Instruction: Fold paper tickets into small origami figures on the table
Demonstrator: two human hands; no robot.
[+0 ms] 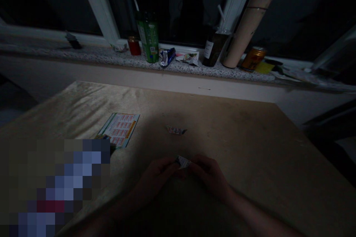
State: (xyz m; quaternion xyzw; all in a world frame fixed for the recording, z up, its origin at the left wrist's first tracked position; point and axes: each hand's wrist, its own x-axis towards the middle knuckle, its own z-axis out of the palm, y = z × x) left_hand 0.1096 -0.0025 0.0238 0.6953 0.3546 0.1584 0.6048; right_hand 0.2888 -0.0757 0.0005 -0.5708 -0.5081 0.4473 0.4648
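Observation:
Between my hands is a small printed wrapper (183,162), whitish with dark patches, low over the table. My left hand (162,168) pinches its left end, fingers closed. My right hand (208,168) grips the right end with thumb and fingers. Whether anything lies inside the wrapper cannot be made out in the dim light. A second small wrapper (177,130), multicoloured with pointed ends, lies on the table (236,126) just beyond my hands.
Left of my hands lies a printed card (121,127). Along the stone windowsill (178,67) stand a green cup with a straw (150,40), a red jar (134,46), a dark cup (214,48), a pinkish tumbler (246,31) and an orange can (253,59). The lower left is pixelated.

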